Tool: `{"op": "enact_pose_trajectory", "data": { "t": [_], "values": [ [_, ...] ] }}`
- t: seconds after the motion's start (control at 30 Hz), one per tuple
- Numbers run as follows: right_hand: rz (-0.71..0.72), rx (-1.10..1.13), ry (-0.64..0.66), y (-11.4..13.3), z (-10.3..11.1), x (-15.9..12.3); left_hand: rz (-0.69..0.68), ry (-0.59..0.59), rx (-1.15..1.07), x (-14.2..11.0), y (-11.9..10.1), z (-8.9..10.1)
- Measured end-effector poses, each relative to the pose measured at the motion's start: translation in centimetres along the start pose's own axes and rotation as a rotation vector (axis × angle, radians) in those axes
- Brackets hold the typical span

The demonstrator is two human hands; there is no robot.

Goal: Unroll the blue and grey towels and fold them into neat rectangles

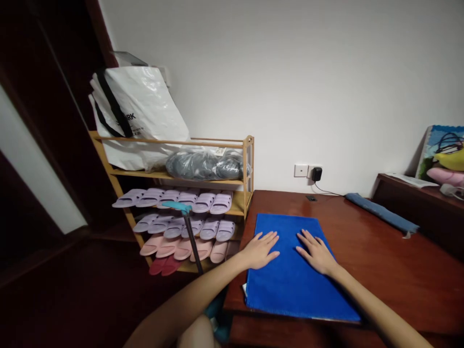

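Observation:
A bright blue cloth point(290, 295) lies flat on the reddish-brown wooden table point(384, 270), its near edge along the table's front edge. My left hand point(260, 251) rests palm down on the cloth's left part, fingers stretched out and pointing right. On the right part lies my right hand point(317, 253), also palm down, its fingers spread and pointing up and left. Bare blue fabric shows between the two hands. A small white tag point(244, 289) sticks out at the cloth's lower left edge.
Left of the table stands a wooden shoe rack point(249, 169) with slippers point(203, 202) and a white bag point(145, 106). A pole with a light-blue top point(177, 207) leans before it. At the back are a black plug point(316, 174) and a folded denim strip point(380, 212).

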State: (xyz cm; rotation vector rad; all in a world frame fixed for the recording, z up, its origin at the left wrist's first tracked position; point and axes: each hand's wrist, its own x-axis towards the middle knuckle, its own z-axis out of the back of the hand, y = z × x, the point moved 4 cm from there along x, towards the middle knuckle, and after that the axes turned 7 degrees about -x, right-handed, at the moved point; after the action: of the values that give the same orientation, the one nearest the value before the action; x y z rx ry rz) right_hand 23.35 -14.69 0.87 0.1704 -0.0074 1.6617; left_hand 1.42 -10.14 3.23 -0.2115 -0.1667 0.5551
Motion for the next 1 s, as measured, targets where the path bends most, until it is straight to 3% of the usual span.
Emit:
{"op": "enact_pose_trajectory", "data": {
  "t": [0.1,0.23,0.3,0.43,0.73,1.0],
  "values": [
    [0.016,0.002,-0.014,1.0,0.6,-1.7,-0.021,-0.016,-0.012,-1.3,-2.0,0.7],
    [0.132,-0.002,0.064,3.2,0.4,-5.2,-0.098,0.106,-0.106,-4.4,-4.5,-0.1],
    [0.148,-0.016,0.088,3.8,0.1,-6.4,-0.104,0.111,-0.119,-5.6,-4.9,-0.5],
    [0.132,-0.033,0.094,3.7,0.1,-7.1,-0.087,0.104,-0.119,-6.3,-4.5,-0.7],
    [0.063,-0.004,0.09,0.1,0.9,-9.8,-0.022,0.049,-0.091,-9.6,-3.6,0.6],
    [0.039,0.057,0.074,-0.7,2.1,-10.5,0.159,-0.034,-0.12,-12.5,-1.4,1.0]
  ]
}}
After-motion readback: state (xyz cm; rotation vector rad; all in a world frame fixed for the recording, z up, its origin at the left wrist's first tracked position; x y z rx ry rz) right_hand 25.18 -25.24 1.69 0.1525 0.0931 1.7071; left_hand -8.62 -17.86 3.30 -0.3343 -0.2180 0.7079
